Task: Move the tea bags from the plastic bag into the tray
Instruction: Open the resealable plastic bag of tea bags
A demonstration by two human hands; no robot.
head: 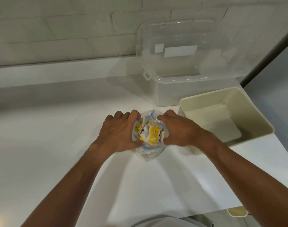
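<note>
A clear plastic bag (148,153) with a blue zip edge stands upright on the white counter, its mouth pulled wide. Inside lie several tea bags (152,132) with yellow tags and white sachets. My left hand (117,131) grips the left side of the bag's rim, fingers curled over it. On the opposite side my right hand (179,130) grips the rim the same way. The cream tray (187,102), a deep rectangular tub with nothing in it, sits just right of the bag, close to my right wrist.
A clear plastic storage box (172,92) with its lid raised stands behind the tray against the white brick wall. A grey panel (274,71) bounds the counter on the right. The counter's front edge (172,217) lies near my body, with a small cream object (237,211) below it.
</note>
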